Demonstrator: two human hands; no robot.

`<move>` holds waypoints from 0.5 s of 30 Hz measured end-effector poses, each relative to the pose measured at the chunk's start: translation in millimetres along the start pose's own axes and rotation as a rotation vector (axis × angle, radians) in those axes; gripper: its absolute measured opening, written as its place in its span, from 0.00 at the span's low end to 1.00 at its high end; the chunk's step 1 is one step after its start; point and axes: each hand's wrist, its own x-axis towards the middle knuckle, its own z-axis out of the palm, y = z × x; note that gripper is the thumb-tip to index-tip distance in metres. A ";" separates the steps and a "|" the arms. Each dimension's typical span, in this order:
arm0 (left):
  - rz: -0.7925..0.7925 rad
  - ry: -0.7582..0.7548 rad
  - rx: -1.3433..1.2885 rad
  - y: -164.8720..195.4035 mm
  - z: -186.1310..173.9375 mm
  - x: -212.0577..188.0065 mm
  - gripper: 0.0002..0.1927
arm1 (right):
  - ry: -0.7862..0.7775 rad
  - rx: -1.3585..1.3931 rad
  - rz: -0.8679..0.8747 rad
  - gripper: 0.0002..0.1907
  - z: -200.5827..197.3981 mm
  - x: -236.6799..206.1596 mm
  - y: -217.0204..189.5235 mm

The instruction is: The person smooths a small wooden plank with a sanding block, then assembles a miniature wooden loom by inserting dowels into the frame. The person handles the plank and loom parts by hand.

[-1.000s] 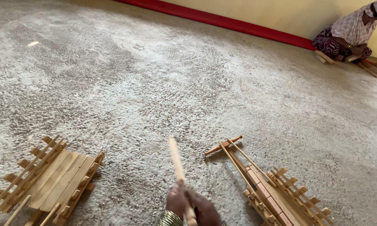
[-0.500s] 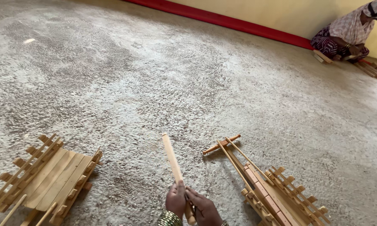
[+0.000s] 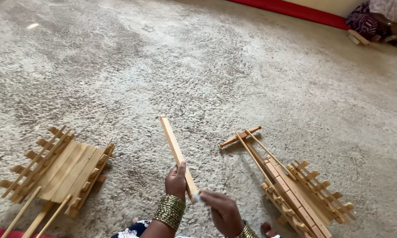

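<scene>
I see a rough grey speckled floor (image 3: 233, 66) filling the head view, with a red strip (image 3: 295, 9) along its far edge. A second person (image 3: 383, 20) sits at the top right corner, cropped by the frame, well apart from my hands.

Two slatted wooden frames lie flat on the floor. The left wooden frame (image 3: 62, 169) has loose thin sticks (image 3: 35, 213) poking out near its lower end. The right wooden frame (image 3: 299, 191) runs diagonally, with two long thin rods and a short cross peg (image 3: 240, 136) at its far tip.

Between the frames is the flat wooden slat (image 3: 174, 152), tilted up and away from me. The left hand (image 3: 176, 180), gold bangles (image 3: 169, 210) on the wrist, has its grip wrapped round the slat's lower part, thumb up along the edge. The right hand (image 3: 222, 211) pinches something small and white (image 3: 197, 197) against the slat's near end; probably a cloth or paper scrap, too blurred to be sure.
</scene>
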 end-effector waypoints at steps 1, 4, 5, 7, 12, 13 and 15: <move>-0.021 -0.028 0.007 -2.9 2.3 1.8 0.21 | 0.050 -0.068 -0.049 0.14 0.6 2.3 -3.6; -0.155 -0.126 0.003 -12.4 6.8 7.0 0.19 | 0.115 -0.253 -0.164 0.14 -1.8 9.1 -13.8; -0.122 -0.158 -0.030 -14.3 7.0 8.1 0.20 | 0.081 -0.298 -0.169 0.15 -3.5 9.9 -16.4; -0.063 -0.217 -0.090 -17.2 7.0 6.5 0.21 | 0.031 -0.323 -0.174 0.16 -5.6 11.4 -18.7; -0.188 -0.143 -0.060 -18.1 9.2 -2.8 0.19 | 0.083 -0.392 -0.250 0.10 6.0 11.1 -11.2; -0.221 -0.089 -0.060 -15.1 9.6 -5.0 0.19 | 0.083 -0.342 -0.234 0.11 14.4 8.9 -10.6; -0.269 -0.007 -0.099 -5.8 6.9 -5.2 0.20 | 0.080 -0.242 -0.200 0.12 23.8 6.7 -9.4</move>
